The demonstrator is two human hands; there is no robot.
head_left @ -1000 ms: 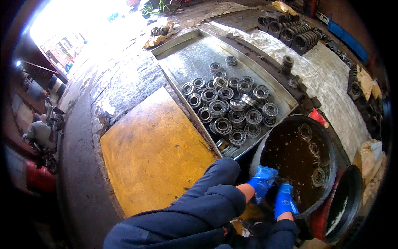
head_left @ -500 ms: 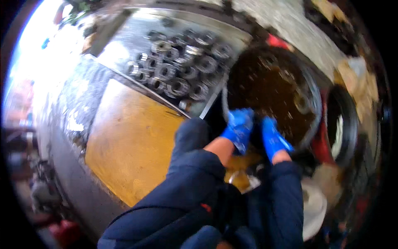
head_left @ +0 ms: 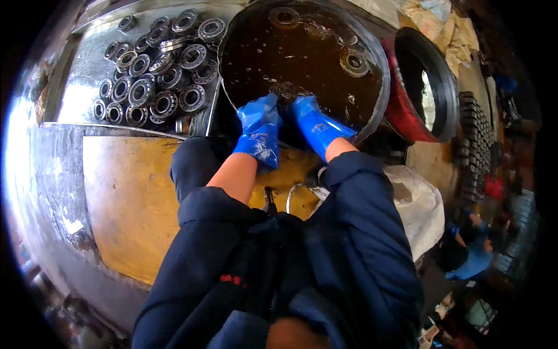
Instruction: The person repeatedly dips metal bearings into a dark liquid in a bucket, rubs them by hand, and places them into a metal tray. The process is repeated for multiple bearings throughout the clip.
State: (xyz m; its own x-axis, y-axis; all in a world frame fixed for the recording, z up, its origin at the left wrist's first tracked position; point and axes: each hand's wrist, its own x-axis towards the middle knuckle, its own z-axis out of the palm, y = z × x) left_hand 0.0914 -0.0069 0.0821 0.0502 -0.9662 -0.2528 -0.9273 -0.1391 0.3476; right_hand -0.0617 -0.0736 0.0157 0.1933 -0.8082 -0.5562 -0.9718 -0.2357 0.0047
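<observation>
Both my hands wear blue rubber gloves and work at the near side of a wide round tub (head_left: 381, 87) of dark brown liquid. My left hand (head_left: 259, 125) is curled closed by the near rim; whatever it grips is hidden. Close on its right, my right hand (head_left: 317, 122) points down into the liquid, its fingertips hidden. The liquid is stirred up just beyond the gloves. A bearing ring (head_left: 354, 63) shows in the liquid at the right, and another ring (head_left: 285, 17) lies near the far side.
Left of the tub, a metal tray (head_left: 81, 93) holds a heap of steel bearings (head_left: 141, 92). A yellow board (head_left: 128, 198) lies nearer me. To the right stand a red drum (head_left: 401, 99) with a black rim, a white sack (head_left: 421, 215) and stacked dark parts (head_left: 476, 136). Another person (head_left: 474, 250) is at the far right.
My view has turned and shifted, so the tub and tray appear further left and higher. Both gloved hands stay at the tub's near side, close together.
</observation>
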